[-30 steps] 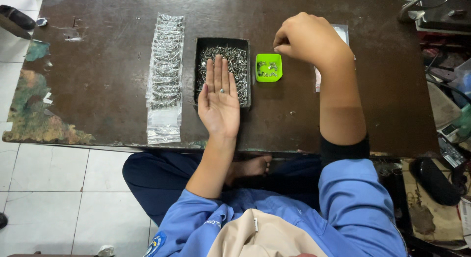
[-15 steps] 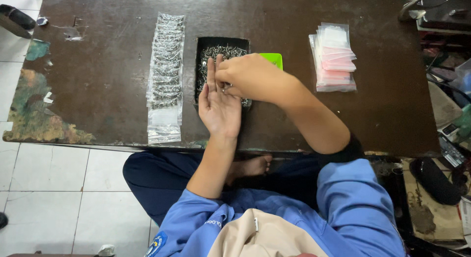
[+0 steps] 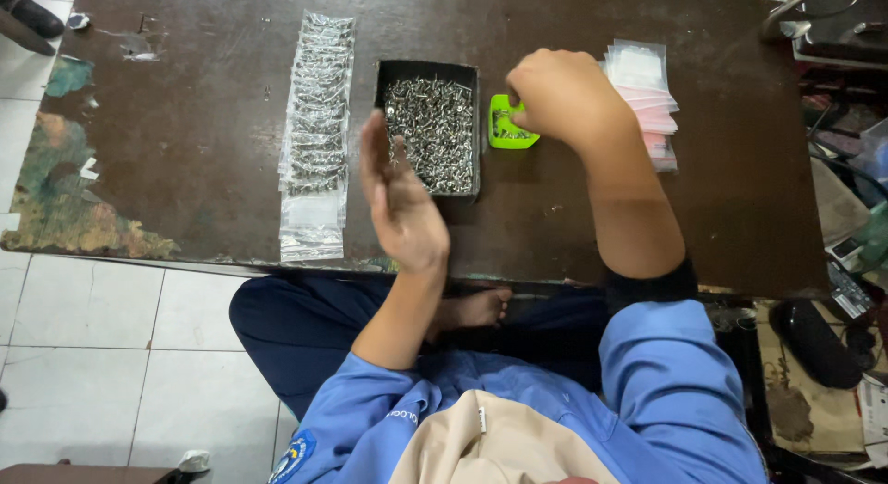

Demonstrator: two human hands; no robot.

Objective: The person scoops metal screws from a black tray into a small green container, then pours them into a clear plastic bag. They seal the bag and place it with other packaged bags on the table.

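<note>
Head view, starting at the left: what lies there?

— A dark, worn table (image 3: 185, 123), and on it a long column of small clear bags (image 3: 316, 133), overlapping and each with some screws inside, running from the far side toward the near edge.

— And next to that?

— The left hand (image 3: 400, 202), raised on edge above the table between the bags and a black tray (image 3: 427, 70). Its fingers are straight and held together, the palm turned toward the tray, holding nothing I can see. It looks a little blurred.

— What does the tray hold?

— A heap of small silver screws (image 3: 433, 133), filling it almost wall to wall.

— Further right?

— A small green dish (image 3: 509, 131) just beside the tray, with a few screws in it. The right hand (image 3: 564, 96) is over its far right corner, fingers curled down and bunched at the tips. Whether they pinch a screw I cannot tell; the knuckles hide the tips.

— Anything past that hand?

— A stack of empty clear bags with pink strips (image 3: 647, 91), partly behind the hand. The forearm runs back to a blue sleeve (image 3: 675, 382).
</note>
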